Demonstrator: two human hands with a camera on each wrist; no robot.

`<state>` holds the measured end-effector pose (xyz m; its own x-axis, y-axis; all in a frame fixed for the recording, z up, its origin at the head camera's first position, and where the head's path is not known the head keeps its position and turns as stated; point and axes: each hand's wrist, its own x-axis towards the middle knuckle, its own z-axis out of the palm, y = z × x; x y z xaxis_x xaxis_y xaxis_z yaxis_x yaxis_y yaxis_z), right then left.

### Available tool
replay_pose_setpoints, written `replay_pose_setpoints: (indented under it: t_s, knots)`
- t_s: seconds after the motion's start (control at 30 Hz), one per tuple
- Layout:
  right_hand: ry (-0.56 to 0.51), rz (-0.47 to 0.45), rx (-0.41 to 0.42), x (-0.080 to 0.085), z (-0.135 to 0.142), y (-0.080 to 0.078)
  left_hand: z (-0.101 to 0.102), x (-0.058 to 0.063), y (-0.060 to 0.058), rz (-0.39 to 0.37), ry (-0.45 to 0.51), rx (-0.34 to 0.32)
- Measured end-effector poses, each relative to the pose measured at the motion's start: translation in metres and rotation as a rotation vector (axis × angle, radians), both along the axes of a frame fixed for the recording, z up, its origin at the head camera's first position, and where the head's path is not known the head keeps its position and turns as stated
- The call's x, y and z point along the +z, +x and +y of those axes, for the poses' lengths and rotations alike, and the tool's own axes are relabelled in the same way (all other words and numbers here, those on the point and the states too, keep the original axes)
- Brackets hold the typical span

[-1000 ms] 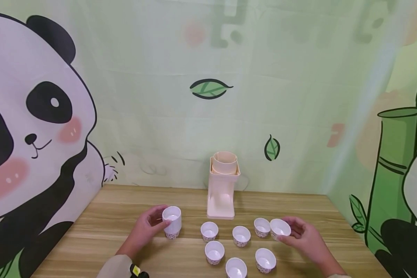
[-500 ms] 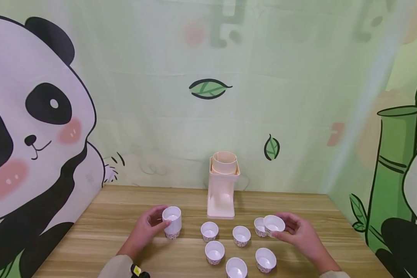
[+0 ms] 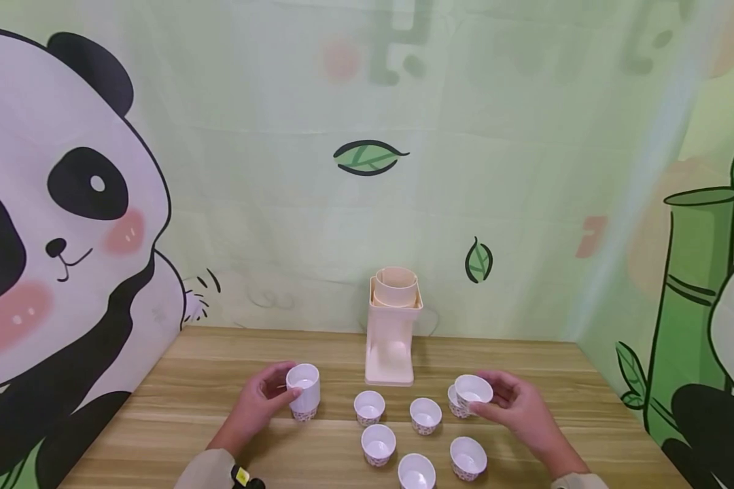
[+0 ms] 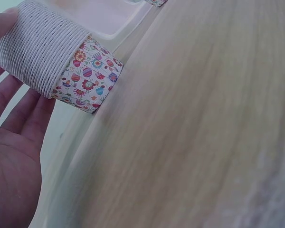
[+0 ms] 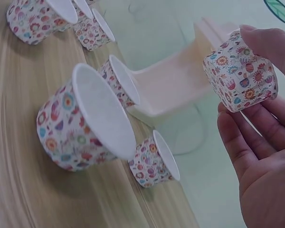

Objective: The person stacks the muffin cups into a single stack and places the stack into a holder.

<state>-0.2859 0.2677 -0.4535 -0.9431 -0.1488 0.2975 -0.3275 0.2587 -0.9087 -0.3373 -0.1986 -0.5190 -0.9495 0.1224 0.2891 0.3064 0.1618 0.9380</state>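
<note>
My left hand holds a tall stack of nested paper cups, thumb on the near side and fingers behind. In the left wrist view, the many rims of the stack show above a flowered bottom cup that stands at the table surface. My right hand pinches one small paper cup between thumb and fingers. That flowered cup is raised off the table in the right wrist view. Behind it, another paper cup stands partly hidden on the table.
Several paper cups stand upright between my hands, among them a back left cup, a middle cup and a front right cup. A pink holder with a round pink container on top stands at the back of the wooden table.
My right hand has lifted its cup and carried it to the left, now in front of the back right cup. The left hand and its stack have stayed in place.
</note>
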Motion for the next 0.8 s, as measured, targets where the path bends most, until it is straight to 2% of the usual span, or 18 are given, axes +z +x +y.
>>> replay_pose_setpoints:
  t_s: [0.37,0.8]
  knots:
    - [-0.049,0.022,0.047,0.002,-0.016,-0.005,0.001,0.002,0.001,-0.004,0.012,0.000]
    - [-0.083,-0.014,0.089,-0.002,-0.039,-0.013,0.000,-0.001,-0.001,0.016,0.022,-0.012]
